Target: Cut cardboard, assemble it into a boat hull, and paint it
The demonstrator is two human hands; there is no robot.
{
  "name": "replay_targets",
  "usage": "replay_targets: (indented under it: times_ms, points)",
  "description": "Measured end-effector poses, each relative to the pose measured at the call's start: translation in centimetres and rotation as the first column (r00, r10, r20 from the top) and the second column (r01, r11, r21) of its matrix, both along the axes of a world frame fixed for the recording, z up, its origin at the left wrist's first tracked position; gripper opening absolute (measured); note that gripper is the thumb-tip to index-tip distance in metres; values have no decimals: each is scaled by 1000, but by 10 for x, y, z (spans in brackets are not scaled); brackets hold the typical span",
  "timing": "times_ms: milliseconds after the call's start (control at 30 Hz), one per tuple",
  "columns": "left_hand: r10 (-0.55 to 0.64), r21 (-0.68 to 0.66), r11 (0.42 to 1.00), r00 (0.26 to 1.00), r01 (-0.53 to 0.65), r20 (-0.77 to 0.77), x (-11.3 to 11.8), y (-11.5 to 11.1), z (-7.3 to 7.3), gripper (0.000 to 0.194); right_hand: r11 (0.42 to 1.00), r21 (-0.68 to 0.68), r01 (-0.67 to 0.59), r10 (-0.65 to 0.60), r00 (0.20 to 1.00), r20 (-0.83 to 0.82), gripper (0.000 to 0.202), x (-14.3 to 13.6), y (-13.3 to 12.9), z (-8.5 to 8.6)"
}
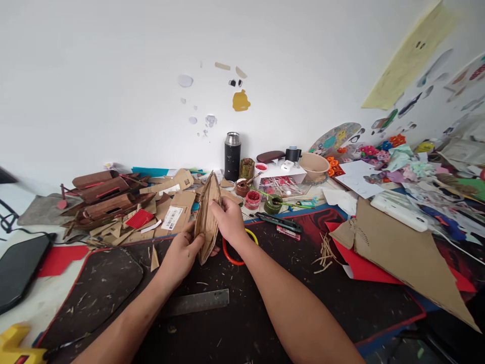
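Observation:
Between my two hands a small cardboard boat hull (208,217) stands on end above the dark mat, pointed at top and bottom. My left hand (182,253) grips its lower left side, the thumb on the inner face. On the upper right side my right hand (229,217) is closed on the edge, its thumb pressed inside. The fingers behind the hull are partly hidden. Under my right wrist lies a ring of tape (231,257), orange and yellow. A clear ruler (200,302) rests on the mat below my hands.
Brown model boats (104,194) and cardboard scraps (176,215) are piled at left. A black flask (232,156), paint jars (252,200) and a utility knife (279,221) stand or lie behind the hands. Large cardboard (401,253) lies right; a yellow glue gun (18,344) is lower left.

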State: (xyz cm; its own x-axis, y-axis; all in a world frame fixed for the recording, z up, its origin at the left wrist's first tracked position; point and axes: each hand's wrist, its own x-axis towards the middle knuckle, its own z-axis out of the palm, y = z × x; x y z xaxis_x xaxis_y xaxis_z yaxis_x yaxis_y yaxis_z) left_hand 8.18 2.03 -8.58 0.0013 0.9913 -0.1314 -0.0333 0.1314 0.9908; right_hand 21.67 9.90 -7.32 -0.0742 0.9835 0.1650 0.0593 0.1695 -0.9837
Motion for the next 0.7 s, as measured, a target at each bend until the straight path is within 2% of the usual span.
replay_targets:
  times_ms: [133,300,433,600,700]
  points:
    - [60,34,998,998,-59,-23,2,0,2,76,999,30,-13,12,1000,21,28,-3,-3,0]
    - [139,180,978,972,-106,-187,-3,1,10,57,995,46,-83,75,983,166,22,-8,-10,-2]
    - [208,224,964,931,-143,-300,-11,0,19,55,990,62,-125,104,958,266,21,-9,-15,3]
    - [316,259,933,916,-252,-246,-22,-1,29,47,960,76,-270,216,883,416,12,-11,-27,11]
    - [386,291,904,890,-314,-241,-26,-1,32,41,938,76,-339,270,850,452,10,-13,-35,15]
